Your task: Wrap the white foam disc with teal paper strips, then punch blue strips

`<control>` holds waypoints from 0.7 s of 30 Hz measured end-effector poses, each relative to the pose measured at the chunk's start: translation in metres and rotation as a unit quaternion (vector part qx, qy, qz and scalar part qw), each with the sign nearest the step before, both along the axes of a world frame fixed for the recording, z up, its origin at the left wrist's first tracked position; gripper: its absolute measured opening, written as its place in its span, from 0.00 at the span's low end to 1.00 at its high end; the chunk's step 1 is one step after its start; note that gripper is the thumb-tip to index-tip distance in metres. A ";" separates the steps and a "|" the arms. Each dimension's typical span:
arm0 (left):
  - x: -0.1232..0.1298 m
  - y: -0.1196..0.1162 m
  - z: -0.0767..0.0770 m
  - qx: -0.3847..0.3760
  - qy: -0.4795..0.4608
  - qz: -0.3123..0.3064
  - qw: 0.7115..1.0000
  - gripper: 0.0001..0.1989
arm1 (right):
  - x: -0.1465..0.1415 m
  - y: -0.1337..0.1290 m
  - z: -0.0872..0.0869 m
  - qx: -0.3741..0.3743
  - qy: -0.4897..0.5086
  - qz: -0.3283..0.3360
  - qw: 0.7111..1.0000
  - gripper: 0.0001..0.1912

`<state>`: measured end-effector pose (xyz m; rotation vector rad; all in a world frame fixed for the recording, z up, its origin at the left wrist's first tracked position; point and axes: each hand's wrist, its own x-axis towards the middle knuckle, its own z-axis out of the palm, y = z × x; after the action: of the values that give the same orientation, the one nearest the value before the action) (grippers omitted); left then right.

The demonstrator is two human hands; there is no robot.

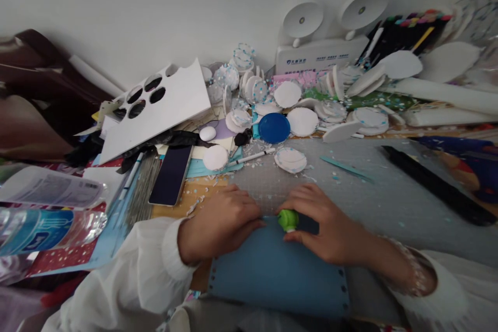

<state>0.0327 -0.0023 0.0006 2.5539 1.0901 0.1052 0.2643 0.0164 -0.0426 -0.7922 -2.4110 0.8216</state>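
Note:
A blue-grey sheet with small dark holes near its lower corners (272, 270) lies at the near edge of the grey cutting mat. At its upper left edge rests my left hand (223, 220), fingers curled together; whether anything is pinched in them is hidden. My right hand (324, 223) holds a small bright green object (288, 220) between thumb and fingers, above the sheet's upper edge. The green object has a small white part at its bottom.
Beyond my hands lie white foam discs (288, 94), a blue disc (274, 127), a teal tool (346, 168) and a black cutter (438, 184). A phone (171, 175), a white board with holes (167, 109) and a bottle (46, 228) are at left.

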 end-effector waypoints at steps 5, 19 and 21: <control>-0.002 0.003 -0.001 -0.033 -0.010 0.003 0.999 0.11 | 0.000 -0.002 -0.002 0.002 0.005 -0.022 1.000 0.09; 0.045 -0.004 0.016 0.072 0.072 0.011 0.995 0.23 | 0.000 -0.002 -0.006 0.000 0.039 -0.041 0.998 0.09; 0.047 0.001 0.007 0.069 0.069 -0.001 0.995 0.22 | 0.000 -0.003 -0.006 0.014 0.036 -0.044 0.998 0.08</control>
<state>0.0796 -0.0016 0.0074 2.7203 1.1690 0.0027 0.2645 0.0136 -0.0486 -0.8381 -2.3024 0.7675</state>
